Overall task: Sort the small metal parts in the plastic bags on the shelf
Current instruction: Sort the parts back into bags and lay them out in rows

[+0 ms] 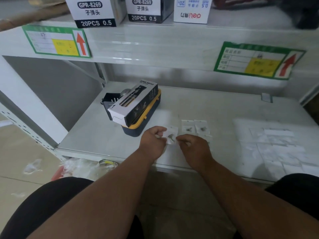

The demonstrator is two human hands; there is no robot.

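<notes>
A small plastic bag (171, 136) with a metal part sits near the shelf's (224, 107) front edge, pinched between left hand (152, 140) and right hand (193, 146); better keep each grip light and lay it flat beside the two bags (195, 127) just right

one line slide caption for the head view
Both hands, left and right, pinch a small plastic bag of metal parts over the shelf.

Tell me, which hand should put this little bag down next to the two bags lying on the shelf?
Probably the right hand: both hands pinch the bag, but the two laid bags lie on its side, while the left hand is farther.
</notes>
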